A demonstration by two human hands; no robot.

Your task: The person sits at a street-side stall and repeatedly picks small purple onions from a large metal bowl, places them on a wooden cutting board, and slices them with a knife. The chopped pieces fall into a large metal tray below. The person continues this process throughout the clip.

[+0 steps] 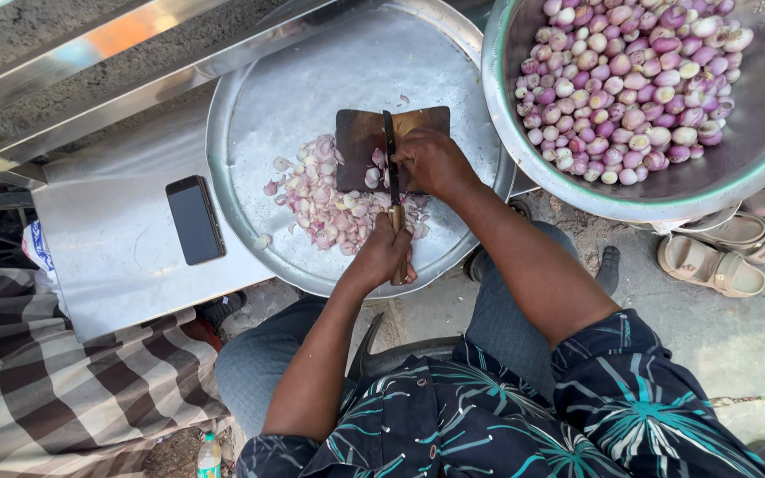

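Left hand (384,255) gripping knife (391,168) by wooden handle; right hand (431,162) pinning shallot down on cutting board (356,142); sliced shallots (325,199) piling on steel tray (312,80).

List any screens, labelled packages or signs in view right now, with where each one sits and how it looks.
Phone: flat on the steel table, left of the round tray; black rectangle, screen dark.
Bottle: bottom edge, on the ground beside the striped cloth; small, clear, green cap and label.
No signs visible.
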